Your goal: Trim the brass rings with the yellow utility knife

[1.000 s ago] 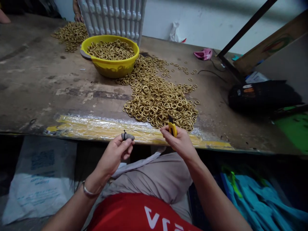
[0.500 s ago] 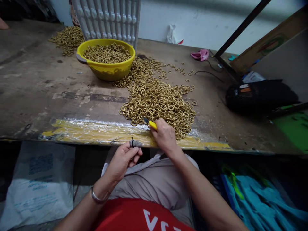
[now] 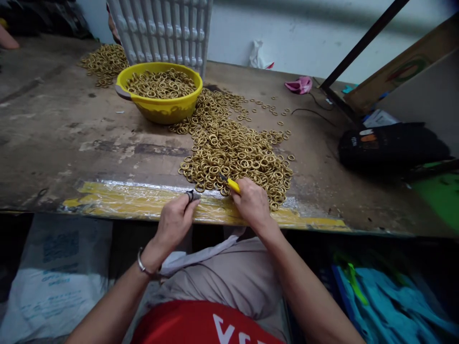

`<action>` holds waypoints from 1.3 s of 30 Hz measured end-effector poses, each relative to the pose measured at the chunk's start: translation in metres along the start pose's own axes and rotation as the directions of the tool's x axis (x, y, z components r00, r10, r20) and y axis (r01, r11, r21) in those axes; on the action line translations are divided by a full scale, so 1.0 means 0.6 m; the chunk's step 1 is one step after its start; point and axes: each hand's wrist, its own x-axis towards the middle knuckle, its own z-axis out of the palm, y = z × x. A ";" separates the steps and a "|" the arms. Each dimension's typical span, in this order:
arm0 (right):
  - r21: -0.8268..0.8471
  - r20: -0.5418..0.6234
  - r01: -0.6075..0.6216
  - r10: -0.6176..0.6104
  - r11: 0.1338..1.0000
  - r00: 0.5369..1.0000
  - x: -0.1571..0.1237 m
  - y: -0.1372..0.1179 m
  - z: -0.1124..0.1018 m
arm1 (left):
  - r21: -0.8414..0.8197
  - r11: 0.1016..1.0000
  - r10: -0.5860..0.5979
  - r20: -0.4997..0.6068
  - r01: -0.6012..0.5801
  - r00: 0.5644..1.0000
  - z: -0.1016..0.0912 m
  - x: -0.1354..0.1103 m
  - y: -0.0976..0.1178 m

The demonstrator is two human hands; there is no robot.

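Workbench (image 3: 68, 138) (scuffed), heaped rings (image 3: 236, 153), pale wall (image 3: 287, 28)

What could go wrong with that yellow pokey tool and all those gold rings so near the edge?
1. The right hand points the yellow-handled tool toward the left hand, which is close by. A slip might poke a finger.
2. The ring pile reaches almost to the taped table edge. A nudge could spill rings onto the lap or floor.
3. The small grey piece is only pinched in fingertips, so it might drop.
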 end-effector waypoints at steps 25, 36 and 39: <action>0.931 0.292 -0.258 -0.102 0.257 0.951 -0.081 -0.043 -0.027 | -0.683 0.372 -0.154 0.623 0.629 0.767 0.005 -0.041 0.062; 0.890 0.135 -0.092 -0.064 0.448 0.989 -0.140 -0.037 -0.041 | -0.750 0.310 -0.067 0.596 0.585 0.800 0.005 -0.075 0.081; 0.607 -0.002 0.145 -0.181 0.782 0.983 -0.160 -0.030 -0.053 | -0.745 0.410 -0.097 0.537 0.526 0.838 -0.002 -0.080 0.084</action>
